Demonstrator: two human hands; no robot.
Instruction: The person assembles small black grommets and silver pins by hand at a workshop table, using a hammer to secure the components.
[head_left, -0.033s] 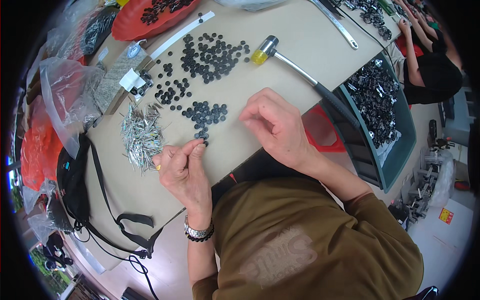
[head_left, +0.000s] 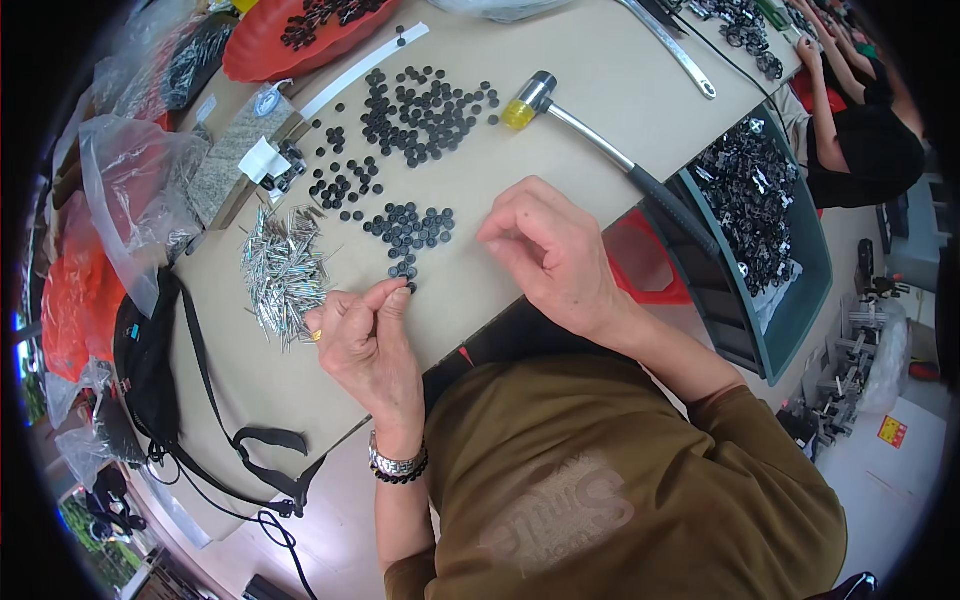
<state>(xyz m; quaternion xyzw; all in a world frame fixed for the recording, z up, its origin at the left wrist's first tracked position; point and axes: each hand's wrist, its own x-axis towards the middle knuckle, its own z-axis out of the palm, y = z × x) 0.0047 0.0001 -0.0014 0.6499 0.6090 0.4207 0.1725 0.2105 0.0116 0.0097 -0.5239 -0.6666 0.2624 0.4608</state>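
My left hand [head_left: 368, 345] is closed in a pinch at the near end of a cluster of small black round caps [head_left: 405, 228]. A single black cap [head_left: 412, 287] shows at its thumb and fingertip. Beside that hand lies a heap of thin silvery metal pins [head_left: 283, 275]. My right hand [head_left: 555, 260] hovers over the table's near edge, fingers curled in and closed; whatever they may hold is hidden. Farther off, a larger spread of black caps [head_left: 425, 112] covers the tabletop.
A mallet [head_left: 590, 135] with a yellow face lies at right, its handle over a dark green bin [head_left: 815, 290] of black and metal parts. A red bowl [head_left: 250, 55] stands far left. A black bag [head_left: 145, 360] and plastic bags line the left. Another person [head_left: 865, 150] works far right.
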